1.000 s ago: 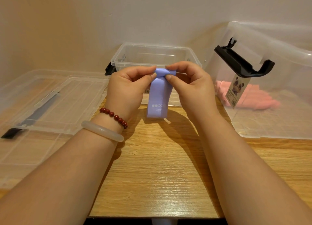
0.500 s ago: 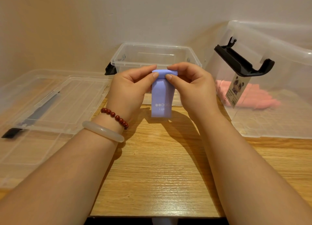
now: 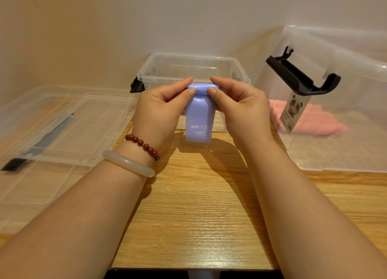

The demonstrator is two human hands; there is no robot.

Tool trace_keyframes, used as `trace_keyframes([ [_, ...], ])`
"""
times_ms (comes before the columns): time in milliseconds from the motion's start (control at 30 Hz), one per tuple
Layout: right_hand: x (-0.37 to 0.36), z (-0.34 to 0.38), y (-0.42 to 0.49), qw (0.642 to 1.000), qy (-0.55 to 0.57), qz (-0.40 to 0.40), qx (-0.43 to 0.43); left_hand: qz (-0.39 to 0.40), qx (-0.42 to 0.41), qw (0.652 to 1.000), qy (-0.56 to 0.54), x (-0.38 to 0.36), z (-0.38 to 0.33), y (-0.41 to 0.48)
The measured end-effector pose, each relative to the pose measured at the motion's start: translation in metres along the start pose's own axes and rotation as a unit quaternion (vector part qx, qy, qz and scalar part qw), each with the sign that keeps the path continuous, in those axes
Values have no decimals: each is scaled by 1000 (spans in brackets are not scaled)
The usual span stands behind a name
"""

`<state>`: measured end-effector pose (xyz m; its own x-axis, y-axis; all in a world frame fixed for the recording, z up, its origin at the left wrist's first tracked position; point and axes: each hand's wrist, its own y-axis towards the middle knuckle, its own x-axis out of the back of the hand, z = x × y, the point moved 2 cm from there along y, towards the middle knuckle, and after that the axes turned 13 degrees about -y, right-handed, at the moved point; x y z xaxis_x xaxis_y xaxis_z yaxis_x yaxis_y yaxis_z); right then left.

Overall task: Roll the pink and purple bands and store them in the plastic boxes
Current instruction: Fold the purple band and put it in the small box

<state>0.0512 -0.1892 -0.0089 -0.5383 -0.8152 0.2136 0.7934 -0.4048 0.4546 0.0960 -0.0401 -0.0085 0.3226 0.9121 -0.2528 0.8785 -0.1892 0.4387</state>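
Note:
A purple band [image 3: 200,115] hangs above the wooden table, its top end wound into a small roll. My left hand [image 3: 161,111] pinches the roll's left end between thumb and fingers, and my right hand [image 3: 238,109] pinches its right end. The loose tail, printed with dots and "Light", dangles just above the table. Behind it stands a small clear plastic box [image 3: 167,69], open. Pink bands [image 3: 318,123] lie inside a large clear box [image 3: 345,157] at the right.
The large box's black latch handle [image 3: 299,77] sticks up beside a panda label [image 3: 293,111]. Clear lids [image 3: 69,132] with a black clip lie stacked at the left. The wooden table [image 3: 199,215] ends close to me.
The roll at the top has grown thicker and the hanging tail has become shorter. Both hands have stayed in about the same place.

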Motion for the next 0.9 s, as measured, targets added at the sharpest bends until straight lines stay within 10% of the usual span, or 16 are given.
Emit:
trace_keyframes([
  [900, 1, 4, 0, 998, -37, 14, 42, 19, 17, 999, -27, -3, 1, 0],
])
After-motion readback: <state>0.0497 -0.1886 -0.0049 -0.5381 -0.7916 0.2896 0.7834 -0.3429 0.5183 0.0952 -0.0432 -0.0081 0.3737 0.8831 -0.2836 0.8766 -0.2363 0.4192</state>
